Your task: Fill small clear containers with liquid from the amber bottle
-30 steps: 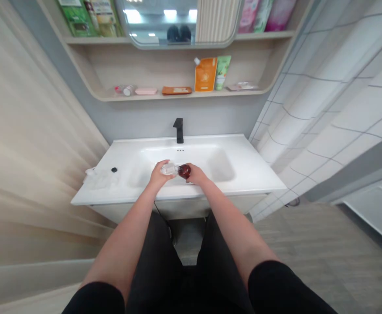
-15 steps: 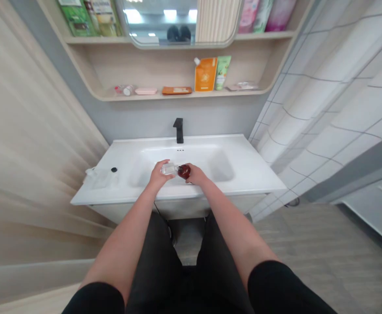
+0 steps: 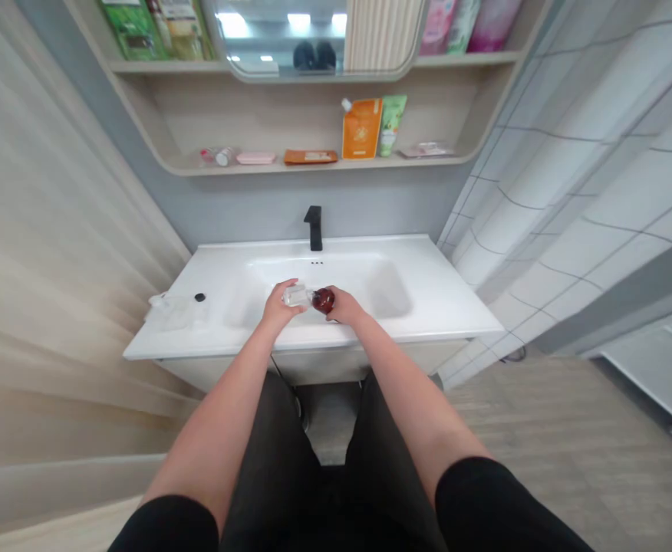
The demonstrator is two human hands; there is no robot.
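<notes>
Over the white sink basin (image 3: 382, 287), my left hand (image 3: 277, 308) is closed around a small clear bottle (image 3: 296, 296) that lies on its side, its neck pointing right. My right hand (image 3: 346, 307) grips a dark red-brown bottle (image 3: 323, 300). The two bottles meet neck to neck, or nearly so; whether they touch I cannot tell. Any liquid passing between them is too small to make out. Behind the hands stands the black faucet (image 3: 314, 228).
On the counter's left lie a crumpled clear plastic bag (image 3: 170, 313) and a small black cap (image 3: 199, 297). Above, the shelf (image 3: 226, 170) holds an orange pouch (image 3: 362, 129), a green tube (image 3: 392, 125), an orange-brown packet (image 3: 311, 157) and a pink bar (image 3: 256, 158). A curtain hangs left.
The view has shifted very slightly. Both hands and both bottles keep practically the same position.
</notes>
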